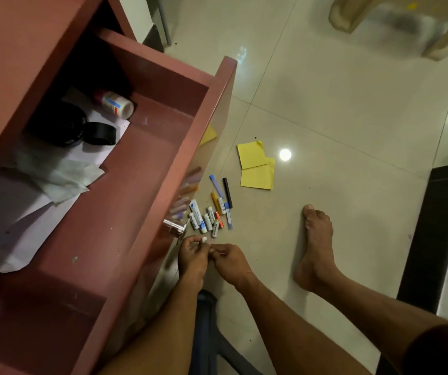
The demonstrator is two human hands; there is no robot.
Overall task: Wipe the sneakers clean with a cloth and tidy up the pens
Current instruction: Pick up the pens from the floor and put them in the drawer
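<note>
Down on the floor point(325, 104), nearest to me, the person sits with both forearms stretched forward beside the open drawer point(136, 163). The left hand point(190, 254) and the right hand point(229, 257) meet just below the drawer's metal knob point(174, 228), and between them is a small white piece point(204, 240); it looks like a cap or a short stub, too small for me to say which. The left hand's fingers point(187, 243) are curled and pinching that piece at its tip. The right hand's fingers point(217, 250) are bent in toward the same spot, though whether they actually grip anything I cannot tell.

Just beyond the fingertips, a little to the right, lies the cluster of pens point(210, 212), short markers and tubes on the tile. Nearly all of them have their long axes running near to far, side by side, so their near ends point back at the hands. I judge the right hand is slightly better placed for the next pick, since the cluster sits on its side, and a straight forward reach would meet a pen end-on.

Farther off and to the right lie two yellow sticky notes point(255, 169), apart from the pens. No sneakers or cloth are visible from here.
</note>
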